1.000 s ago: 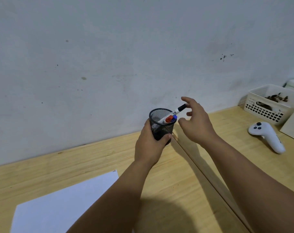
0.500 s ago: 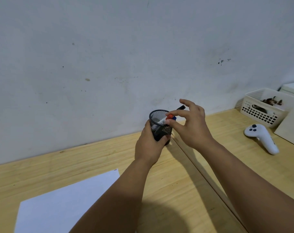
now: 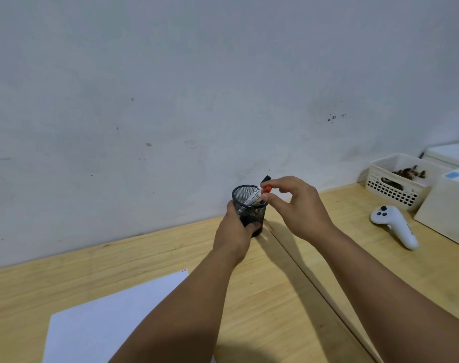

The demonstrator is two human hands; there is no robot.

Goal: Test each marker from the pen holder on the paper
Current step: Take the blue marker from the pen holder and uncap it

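Observation:
A black mesh pen holder [image 3: 245, 203] stands near the wall on the wooden table [image 3: 157, 260]. My left hand [image 3: 235, 231] is wrapped around its lower part. Several markers lean inside it: a red-capped marker [image 3: 265, 189], a black-capped marker [image 3: 265, 178] behind it and a blue-capped one low at the rim. My right hand [image 3: 297, 205] pinches the red cap between thumb and forefinger at the holder's right rim. A white sheet of paper [image 3: 110, 320] lies at the near left, partly hidden by my left forearm.
A white game controller [image 3: 396, 226] lies on the table at the right. Behind it stand a white perforated basket [image 3: 391, 187] with dark items and a white box [image 3: 448, 210]. A seam [image 3: 314, 281] runs diagonally across the tabletop. The wall is right behind the holder.
My right hand came in from open beside the holder and closed its thumb and forefinger on the red-capped marker. The left hand has kept its hold on the holder.

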